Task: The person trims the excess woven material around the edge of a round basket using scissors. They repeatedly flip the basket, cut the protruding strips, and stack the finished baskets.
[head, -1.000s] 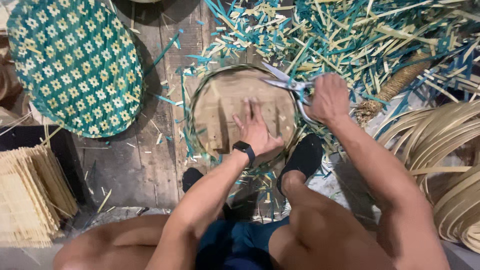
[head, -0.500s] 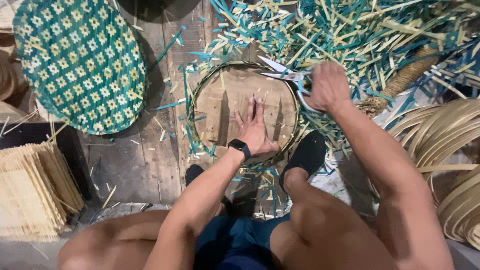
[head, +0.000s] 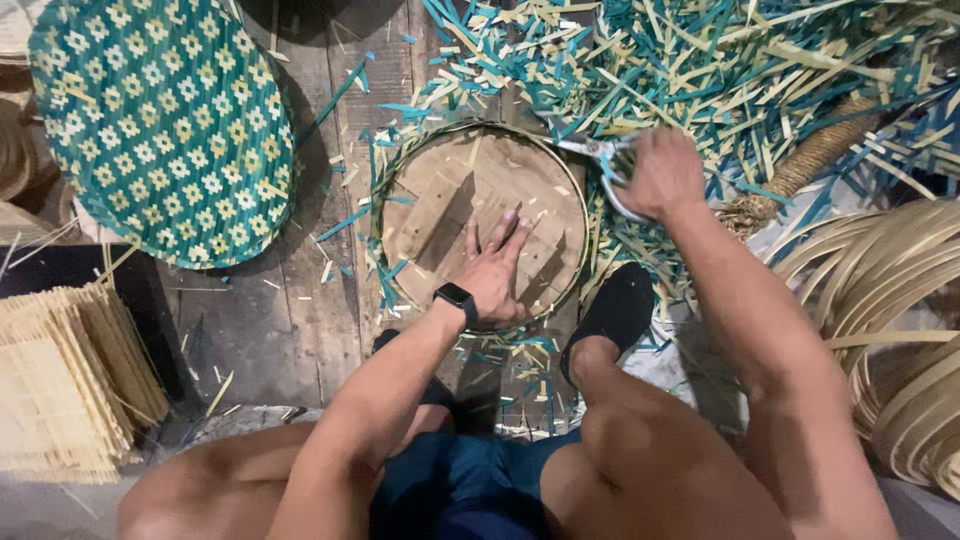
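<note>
A round woven bamboo tray (head: 455, 190) is laid flat on the dark wooden floor (head: 290, 310), directly in front of the seated person's knees. The left hand (head: 495, 270) is spread open and pressed palm-down on the lower right part of the tray, fingers pointing toward its centre; a black watch (head: 455, 298) is worn on that wrist. The right hand (head: 660, 175) is closed around the handles of a pair of metal scissors (head: 598, 152), whose blades are held at the tray's upper right rim. Beyond the tray and to its right, a heap of teal and pale bamboo trimmings (head: 720, 70) is piled. To the tray's left, a larger teal-and-cream patterned woven tray (head: 165, 125) is seen. A black shoe (head: 615, 312) is set just below the tray's right edge. Coiled pale bamboo strips (head: 890, 300) are stacked far right of the tray, and a bundle of flat slats (head: 70, 370) far to its lower left.
</note>
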